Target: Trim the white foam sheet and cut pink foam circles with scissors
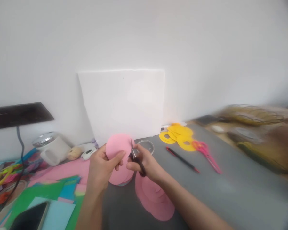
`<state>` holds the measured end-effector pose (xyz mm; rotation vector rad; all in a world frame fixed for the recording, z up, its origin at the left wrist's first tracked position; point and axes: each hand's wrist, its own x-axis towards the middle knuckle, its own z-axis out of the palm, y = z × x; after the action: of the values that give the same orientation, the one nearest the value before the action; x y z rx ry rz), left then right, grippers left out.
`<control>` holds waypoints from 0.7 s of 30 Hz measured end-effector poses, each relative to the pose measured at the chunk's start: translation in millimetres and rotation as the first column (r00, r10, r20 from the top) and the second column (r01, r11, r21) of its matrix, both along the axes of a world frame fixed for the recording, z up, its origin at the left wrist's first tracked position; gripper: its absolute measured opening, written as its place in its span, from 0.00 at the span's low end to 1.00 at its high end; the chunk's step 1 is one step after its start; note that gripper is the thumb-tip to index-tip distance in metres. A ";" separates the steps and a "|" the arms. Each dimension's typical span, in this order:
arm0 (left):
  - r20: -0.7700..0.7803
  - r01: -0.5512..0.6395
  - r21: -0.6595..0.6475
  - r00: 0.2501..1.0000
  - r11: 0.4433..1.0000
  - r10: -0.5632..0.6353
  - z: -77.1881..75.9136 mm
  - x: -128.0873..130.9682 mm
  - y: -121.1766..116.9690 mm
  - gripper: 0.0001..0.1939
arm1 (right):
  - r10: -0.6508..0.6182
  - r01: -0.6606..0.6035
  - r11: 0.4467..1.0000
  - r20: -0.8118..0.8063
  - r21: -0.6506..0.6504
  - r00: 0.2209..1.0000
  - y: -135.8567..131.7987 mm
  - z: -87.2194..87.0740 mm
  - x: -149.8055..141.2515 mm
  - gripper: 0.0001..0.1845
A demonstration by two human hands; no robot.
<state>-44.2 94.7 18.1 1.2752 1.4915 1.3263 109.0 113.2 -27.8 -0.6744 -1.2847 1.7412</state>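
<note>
My left hand (104, 164) pinches a round pink paper disc (118, 145) by its lower left edge, thumb in front and fingers behind. My right hand (144, 161) grips dark-handled scissors (132, 153), with the blades pointing up at the disc's right edge. Whether the blades bite into the paper I cannot tell. Below the held disc lie more pink paper circles (120, 175) on the grey table. Under my right forearm is a spread pile of pink paper pieces (156, 201), partly hidden by the arm.
Yellow paper rings (180, 132), pink scissors (208, 156), a black and red pencil (183, 159) and a clear ring (146, 146) lie rightward. A white board (127, 102) leans on the wall. Leftward are a white mug (55, 150), coloured paper (45, 191) and a phone (30, 217).
</note>
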 end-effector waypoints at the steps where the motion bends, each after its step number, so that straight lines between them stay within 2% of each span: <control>1: -0.011 0.002 -0.003 1.000 1.000 -0.002 1.0 0.5 -0.6 0.12 | -0.003 0.003 1.000 -0.003 0.001 1.000 0.3 0.0 0.8 0.30; 8: 0.008 0.014 0.016 1.000 1.000 -0.014 0.5 -1.0 -0.4 0.13 | 0.018 -0.017 1.000 -0.012 0.011 1.000 1.8 -1.4 2.4 0.30; 15: 0.005 0.008 0.042 1.000 0.999 -0.008 0.4 -2.5 -0.4 0.23 | 0.003 -0.003 1.000 0.001 0.000 1.000 1.7 -2.8 1.4 0.31; 21: -0.019 -0.014 0.041 1.000 0.999 0.015 -0.4 -4.8 -0.9 0.23 | -0.005 0.005 1.000 0.008 0.008 1.000 0.8 -1.3 0.2 0.30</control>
<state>-49.0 93.8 17.7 1.3082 1.4968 1.3635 109.2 113.9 -29.1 -0.6806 -1.2932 1.7301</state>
